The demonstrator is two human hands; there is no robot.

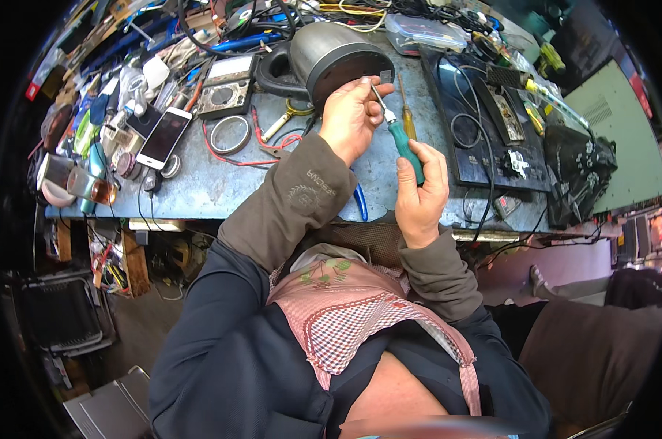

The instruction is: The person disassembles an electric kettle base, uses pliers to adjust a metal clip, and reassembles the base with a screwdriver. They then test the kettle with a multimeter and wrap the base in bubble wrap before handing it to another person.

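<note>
My right hand [423, 192] is closed round the green handle of a screwdriver [404, 150], whose thin shaft points up and left. Fingers of my left hand [349, 121] are curled together at the shaft's tip; whether they pinch a small part there is too small to tell. Just behind them a metal electric kettle [331, 47] lies on its side, its dark base facing me and its black handle to the left. A second screwdriver with an amber handle [408, 121] lies on the blue bench beside the green one.
Left of the kettle are an analog multimeter [226, 95], a tape roll [230, 134], red test leads and a white phone [165, 137]. Tools and cables crowd the back. A black panel [484, 157] with cables lies right. Blue-handled pliers [360, 203] rest at the front edge.
</note>
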